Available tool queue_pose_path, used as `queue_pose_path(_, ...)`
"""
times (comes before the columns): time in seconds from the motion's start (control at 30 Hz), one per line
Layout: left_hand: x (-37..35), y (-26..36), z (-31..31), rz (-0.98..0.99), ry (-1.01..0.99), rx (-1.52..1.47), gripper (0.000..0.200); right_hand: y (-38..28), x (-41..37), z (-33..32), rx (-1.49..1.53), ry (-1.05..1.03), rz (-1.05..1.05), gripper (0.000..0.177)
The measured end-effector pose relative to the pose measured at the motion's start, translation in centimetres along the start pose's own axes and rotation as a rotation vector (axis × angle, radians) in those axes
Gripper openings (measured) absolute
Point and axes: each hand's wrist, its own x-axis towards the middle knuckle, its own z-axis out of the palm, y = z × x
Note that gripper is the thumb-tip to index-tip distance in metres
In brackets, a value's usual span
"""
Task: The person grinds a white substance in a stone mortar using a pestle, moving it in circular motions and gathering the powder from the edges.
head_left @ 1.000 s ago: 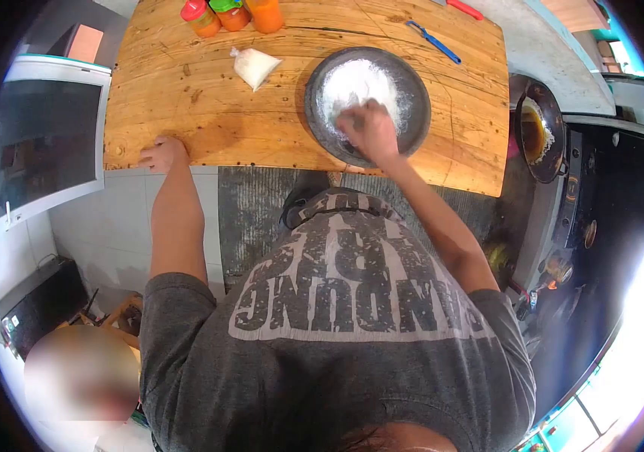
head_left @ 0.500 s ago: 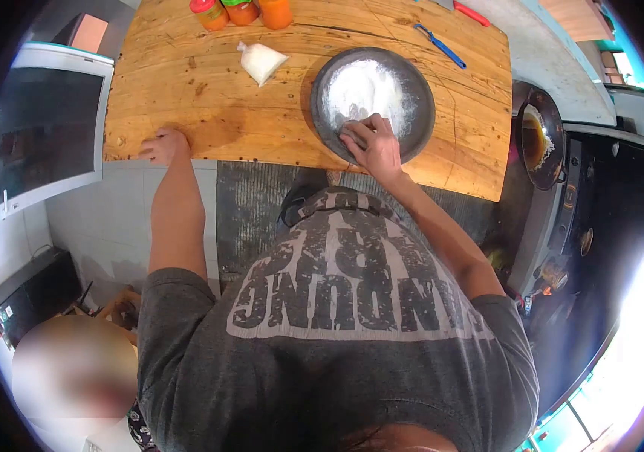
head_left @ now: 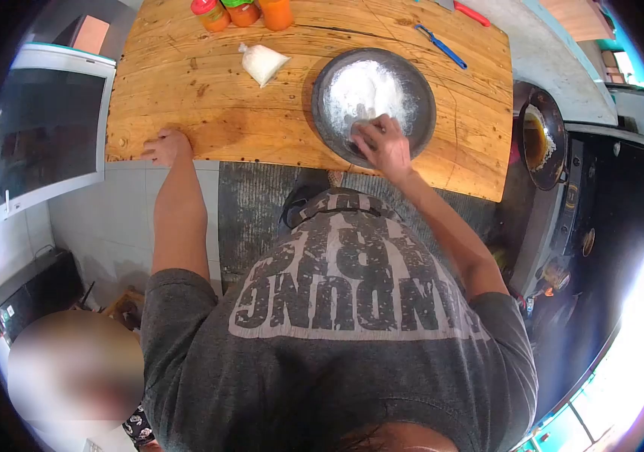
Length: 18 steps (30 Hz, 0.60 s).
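A round dark stone plate (head_left: 322,113) lies on the wooden table (head_left: 254,135), with white powder (head_left: 371,87) spread over its middle. Over the plate's near side is my right hand (head_left: 387,147), fingers curled around a dark grey piece, partly hidden, that rests at the powder's edge. My left hand (head_left: 167,147) lies on the table's front left edge, fingers spread and holding nothing. A small clear bag of white contents (head_left: 263,64) sits left of the plate.
Jars (head_left: 276,13) stand at the back left. A blue-handled peeler (head_left: 448,51) and a red-handled tool (head_left: 472,13) lie at the back right. Beyond the table's right side is a wok (head_left: 540,139) with brown liquid. Someone's blurred shape appears at lower left.
My right hand has shifted slightly right and toward me on the plate, its fingers still curled. My left hand remains at the table edge.
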Motion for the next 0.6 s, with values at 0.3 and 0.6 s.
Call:
queue_pose_path(0.3,0.4,0.1,0.4,0.018,-0.001,0.001,0.051,0.7,4.9,0.6,-0.042,-0.228,0.278,0.024)
queue_pose_path(0.6,0.2,0.3,0.2,-0.022,-0.027,-0.015,0.053,2.1,6.4,1.6,-0.048,-0.056,0.193,0.019)
